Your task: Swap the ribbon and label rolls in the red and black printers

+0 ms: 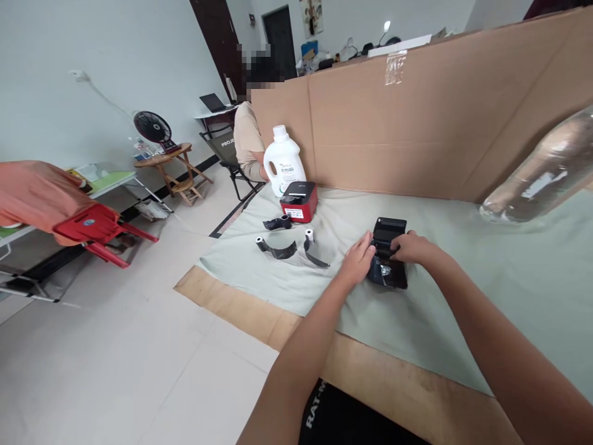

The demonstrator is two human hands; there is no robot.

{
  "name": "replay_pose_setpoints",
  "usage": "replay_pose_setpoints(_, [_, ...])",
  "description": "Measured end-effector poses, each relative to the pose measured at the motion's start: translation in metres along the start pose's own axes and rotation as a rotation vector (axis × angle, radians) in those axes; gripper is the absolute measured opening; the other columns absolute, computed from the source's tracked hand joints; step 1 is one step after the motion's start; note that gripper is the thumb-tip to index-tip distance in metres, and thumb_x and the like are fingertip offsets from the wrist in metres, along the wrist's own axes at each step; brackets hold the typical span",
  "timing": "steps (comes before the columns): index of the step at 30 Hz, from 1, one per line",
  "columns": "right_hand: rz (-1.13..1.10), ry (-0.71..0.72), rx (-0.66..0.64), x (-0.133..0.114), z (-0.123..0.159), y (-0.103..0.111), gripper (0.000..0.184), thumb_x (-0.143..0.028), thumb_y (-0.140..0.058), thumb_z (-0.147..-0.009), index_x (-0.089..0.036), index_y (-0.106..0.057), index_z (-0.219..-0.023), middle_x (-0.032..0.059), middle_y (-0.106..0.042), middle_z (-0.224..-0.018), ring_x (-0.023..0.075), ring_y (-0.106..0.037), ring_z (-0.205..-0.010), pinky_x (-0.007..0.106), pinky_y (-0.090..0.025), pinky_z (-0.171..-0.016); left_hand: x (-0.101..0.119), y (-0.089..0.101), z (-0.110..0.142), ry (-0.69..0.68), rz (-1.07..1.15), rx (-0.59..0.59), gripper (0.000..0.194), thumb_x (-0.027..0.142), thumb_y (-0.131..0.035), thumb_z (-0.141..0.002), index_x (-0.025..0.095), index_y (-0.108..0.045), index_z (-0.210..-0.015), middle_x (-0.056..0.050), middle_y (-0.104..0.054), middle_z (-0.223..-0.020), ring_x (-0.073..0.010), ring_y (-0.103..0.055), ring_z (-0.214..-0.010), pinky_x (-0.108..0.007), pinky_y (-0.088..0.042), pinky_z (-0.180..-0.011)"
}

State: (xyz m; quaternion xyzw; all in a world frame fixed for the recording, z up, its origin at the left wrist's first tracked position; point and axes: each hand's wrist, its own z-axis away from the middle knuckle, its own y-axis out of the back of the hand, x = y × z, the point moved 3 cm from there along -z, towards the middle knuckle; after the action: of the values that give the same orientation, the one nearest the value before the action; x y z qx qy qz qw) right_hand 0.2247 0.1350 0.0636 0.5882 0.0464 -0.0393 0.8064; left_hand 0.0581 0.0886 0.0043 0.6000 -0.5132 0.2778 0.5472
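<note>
A small black device (389, 272) with its lid (390, 228) raised lies on the pale green cloth; it looks like a portable printer. Stretched along its left side, the fingers of my left hand (356, 259) rest against the casing. My right hand (412, 248) reaches over from the right, its fingers curled together at the device's inside. What those fingertips pinch, if anything, is hidden. To the left lie rolls with white cores and dark strips trailing off: one roll (262, 243), another roll (309, 235), and a black roll (280, 222) farther back.
A red and black box-shaped device (306, 207) stands before a white jug (283, 162). Behind runs a tall cardboard panel (393, 130), with a plastic-wrapped bundle (537, 173) at the right. A seated person (248, 133) is beyond the table. The wooden table edge (259, 318) shows in front.
</note>
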Motion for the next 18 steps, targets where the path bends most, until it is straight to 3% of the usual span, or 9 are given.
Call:
replay_pose_setpoints(4, [-0.053,0.08,0.14,0.0,0.012,0.028,0.024,-0.028,-0.071,-0.077,-0.018,-0.072,-0.098,0.0155,-0.065,-0.107,0.0281,-0.066,-0.091,0.037,-0.051,-0.08,0.001,0.001,0.001,0.016,0.056,0.024,0.062,0.041,-0.031,-0.105,0.014,-0.032,-0.161,-0.01,-0.046,-0.16,-0.0204,-0.039,-0.151,-0.039,-0.025,-0.13])
replay_pose_setpoints(8, [-0.403,0.149,0.382,-0.016,0.037,0.069,0.028,-0.029,-0.063,-0.084,-0.019,-0.06,-0.11,0.0091,-0.068,-0.097,0.0214,-0.063,-0.079,0.033,-0.05,-0.072,0.002,0.001,0.001,0.031,0.146,0.083,0.061,0.039,-0.031,-0.105,0.01,-0.035,-0.159,-0.013,-0.05,-0.157,-0.0212,-0.043,-0.149,-0.039,-0.027,-0.129])
replay_pose_setpoints(12, [-0.775,0.387,0.514,-0.073,0.035,0.094,0.027,-0.028,-0.06,-0.085,-0.023,-0.06,-0.111,0.0073,-0.069,-0.102,0.0202,-0.064,-0.08,0.034,-0.053,-0.072,0.003,0.003,0.001,0.046,0.197,0.124,0.055,0.036,-0.031,-0.106,0.016,-0.043,-0.155,-0.01,-0.055,-0.152,-0.0209,-0.048,-0.145,-0.04,-0.033,-0.126])
replay_pose_setpoints(15, [-0.641,0.555,0.611,-0.129,0.007,0.09,0.028,-0.02,-0.058,-0.084,-0.024,-0.063,-0.111,0.0082,-0.07,-0.106,0.0261,-0.064,-0.097,0.041,-0.052,-0.087,0.004,0.004,0.001,0.091,0.103,0.119,0.048,0.035,-0.033,-0.105,0.02,-0.057,-0.144,-0.009,-0.064,-0.143,-0.0245,-0.054,-0.139,-0.042,-0.039,-0.122])
replay_pose_setpoints(18, [-0.418,0.66,0.507,-0.179,-0.029,0.064,0.03,-0.016,-0.054,-0.087,-0.023,-0.063,-0.114,0.0092,-0.071,-0.109,0.0276,-0.064,-0.1,0.04,-0.05,-0.09,0.004,0.003,0.0,0.089,0.012,0.091,0.042,0.032,-0.037,-0.104,0.02,-0.064,-0.133,-0.01,-0.069,-0.134,-0.029,-0.059,-0.132,-0.044,-0.044,-0.117])
